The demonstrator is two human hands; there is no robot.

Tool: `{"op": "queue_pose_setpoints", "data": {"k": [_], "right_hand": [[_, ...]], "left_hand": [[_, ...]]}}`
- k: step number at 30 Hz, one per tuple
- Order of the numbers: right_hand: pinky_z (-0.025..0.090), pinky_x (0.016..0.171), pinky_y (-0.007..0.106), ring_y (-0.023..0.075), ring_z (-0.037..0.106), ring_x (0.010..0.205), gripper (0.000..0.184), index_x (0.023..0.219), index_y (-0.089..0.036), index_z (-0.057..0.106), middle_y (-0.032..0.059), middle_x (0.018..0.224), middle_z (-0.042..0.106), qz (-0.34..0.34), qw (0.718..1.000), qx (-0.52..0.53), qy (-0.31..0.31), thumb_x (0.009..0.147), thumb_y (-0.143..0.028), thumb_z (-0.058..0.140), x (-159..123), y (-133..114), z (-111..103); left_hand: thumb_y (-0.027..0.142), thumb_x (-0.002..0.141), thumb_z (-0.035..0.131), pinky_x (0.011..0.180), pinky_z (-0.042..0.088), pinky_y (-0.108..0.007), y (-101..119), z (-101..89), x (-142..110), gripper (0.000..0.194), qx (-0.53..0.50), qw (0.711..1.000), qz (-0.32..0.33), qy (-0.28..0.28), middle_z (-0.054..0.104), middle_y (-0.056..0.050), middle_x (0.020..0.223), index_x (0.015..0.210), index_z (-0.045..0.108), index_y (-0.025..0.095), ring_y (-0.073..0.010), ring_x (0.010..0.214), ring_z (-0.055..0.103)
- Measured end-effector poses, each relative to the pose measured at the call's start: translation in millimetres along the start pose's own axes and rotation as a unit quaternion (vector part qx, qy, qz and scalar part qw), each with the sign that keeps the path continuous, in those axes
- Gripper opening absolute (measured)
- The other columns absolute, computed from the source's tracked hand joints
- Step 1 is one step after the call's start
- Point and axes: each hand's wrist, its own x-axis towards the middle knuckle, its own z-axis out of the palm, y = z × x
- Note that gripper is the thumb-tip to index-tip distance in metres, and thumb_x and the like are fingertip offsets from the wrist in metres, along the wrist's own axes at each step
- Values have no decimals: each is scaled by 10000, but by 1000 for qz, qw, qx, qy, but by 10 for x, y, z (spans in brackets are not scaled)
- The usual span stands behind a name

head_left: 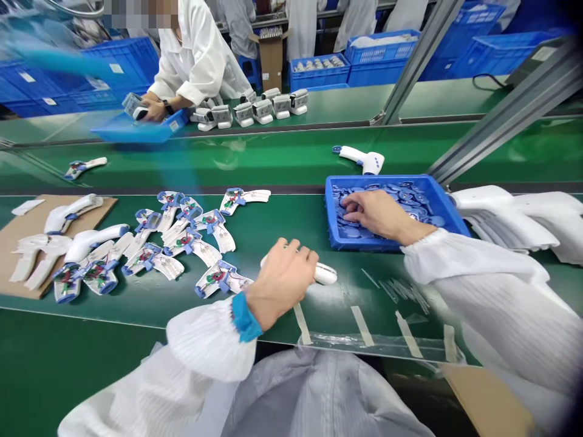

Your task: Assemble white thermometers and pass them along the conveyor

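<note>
My left hand (285, 276) is closed over a white thermometer-gun housing (326, 274) on the green bench; the palm hides most of it and one rounded end sticks out to the right. My right hand (376, 212) reaches into a shallow blue tray (364, 244). Its fingers are bent together among small blue plastic discs (412, 199); whatever lies between the fingertips is hidden. Left of my left hand lie several opened gun halves (186, 240) with wires and green circuit boards showing.
White shells (492, 209) are stacked right of the tray. Thin clear strips (401, 291) lie before it. Cardboard (13, 243) carries white housings at left. A finished-looking gun (364, 159) rests on the green belt. Across it, a co-worker (195, 60) handles a device. Metal posts (505, 115) slant at right.
</note>
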Motion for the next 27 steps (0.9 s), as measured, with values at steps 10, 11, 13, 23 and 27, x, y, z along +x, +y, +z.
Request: {"op": "queue_pose_setpoints", "data": {"k": [10,11,13,23,27], "right_hand": [[513,734,326,198,677,720,84,878,-220,779,32,853,785,-25,1000,8,10,829,-272,735,4,21,125],[511,727,327,202,681,713,75,866,-216,776,35,838,784,-22,1000,11,20,842,-267,726,-21,-4,112],[521,760,347,226,710,758,132,915,-207,787,59,888,799,-16,998,13,53,899,-286,683,-126,-99,68],[578,672,286,187,766,764,260,1086,-239,794,18,963,819,-9,976,165,143,1003,-262,549,-965,-841,25],[642,793,328,220,793,860,187,1021,-258,836,7,979,824,4,962,206,182,955,-279,662,-1067,-816,46]], "left_hand": [[445,959,653,744,467,-331,-111,-93,73,308,-274,944,-183,1,767,-62,989,1171,699,228,-273,873,703],[451,964,645,748,467,-317,-120,-84,63,307,-333,923,-189,25,763,-47,991,1168,701,229,-251,872,694],[464,983,613,741,466,-291,-109,-47,58,311,-436,876,-194,62,749,-37,970,1127,705,205,-216,858,677],[440,983,640,731,444,-256,176,-20,124,385,-557,805,-165,116,733,-35,968,1242,703,162,-165,826,620],[406,991,647,745,433,-263,211,-20,49,365,-526,826,-164,120,739,-15,1009,1279,708,190,-167,854,622]]}}
